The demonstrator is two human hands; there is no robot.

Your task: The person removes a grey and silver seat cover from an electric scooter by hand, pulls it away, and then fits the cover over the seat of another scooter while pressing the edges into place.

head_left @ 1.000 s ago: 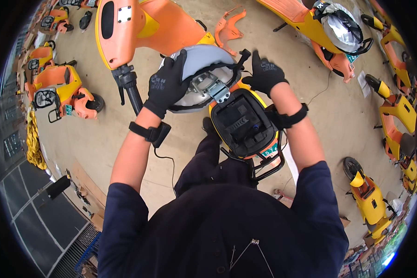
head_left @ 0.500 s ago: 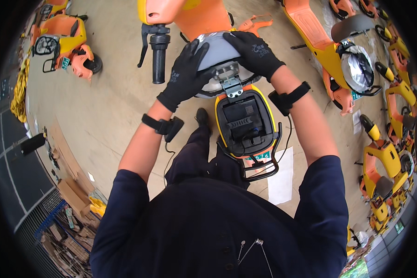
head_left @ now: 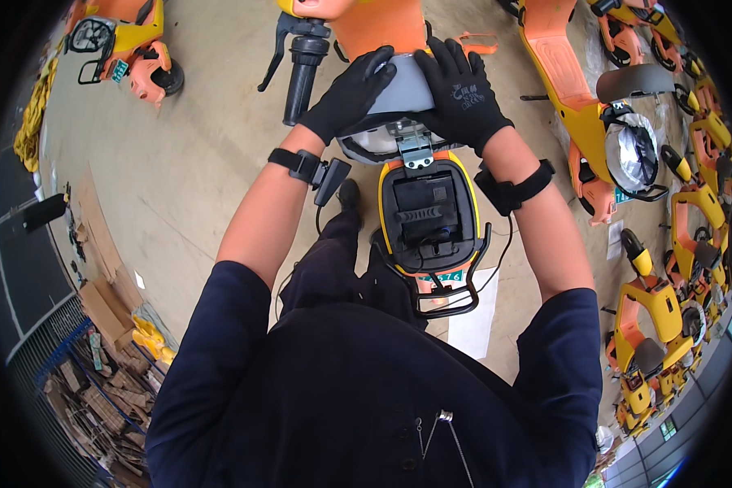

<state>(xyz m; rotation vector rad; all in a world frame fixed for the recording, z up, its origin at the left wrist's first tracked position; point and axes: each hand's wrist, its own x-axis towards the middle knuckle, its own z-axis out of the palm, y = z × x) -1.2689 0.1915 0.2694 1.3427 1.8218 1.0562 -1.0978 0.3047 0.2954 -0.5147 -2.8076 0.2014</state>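
Now both my gloved hands, left (head_left: 351,93) and right (head_left: 462,93), clasp the raised seat (head_left: 403,85), seemingly hinged above the open compartment (head_left: 427,215).

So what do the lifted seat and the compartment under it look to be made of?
Seat: grey, smooth, matte cover, probably vinyl; both gloved hands, left hand and right hand, press on it. Compartment: black moulded plastic, ribbed inside, with a glossy yellow rim.

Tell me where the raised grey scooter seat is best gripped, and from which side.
Probably the seat is best taken by its two side edges, from above, as the left hand and right hand do now: it stands tipped up on its hinge bracket, sides free.
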